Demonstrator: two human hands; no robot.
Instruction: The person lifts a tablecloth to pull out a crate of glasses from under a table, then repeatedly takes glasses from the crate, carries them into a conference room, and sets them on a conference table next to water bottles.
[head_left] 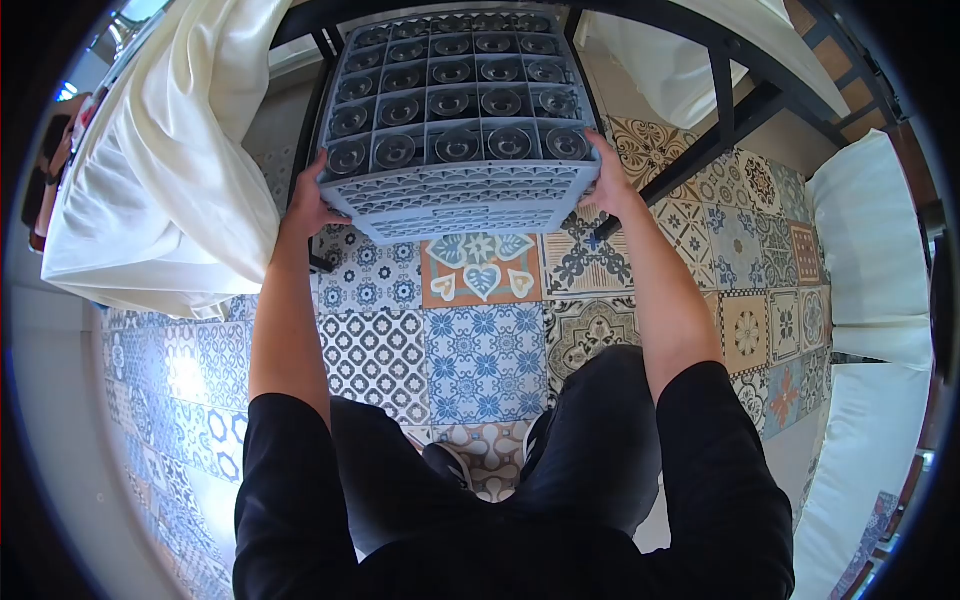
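Both hands, the left (312, 200) and the right (608, 180), grip opposite sides of a grey plastic rack (460, 200) filled with upturned glasses (452, 103), held between the dark legs of a metal frame (720, 100). The far rows of glasses run up beneath the frame's upper bar (its shadow blurs them), and the rack's underside is hidden. The fingers partly disappear behind the rack's edges. Cream cloth (190, 170) hangs close beside the left forearm and cuts off whatever it drapes. The rack's left edge sits near a dark frame leg; beyond the right hand, a slanting bar crosses over the floor. Open patterned tile floor (485, 350) lies between the rack and the person's knees, with more at right, toward white covers (870, 240) at the picture's edge.
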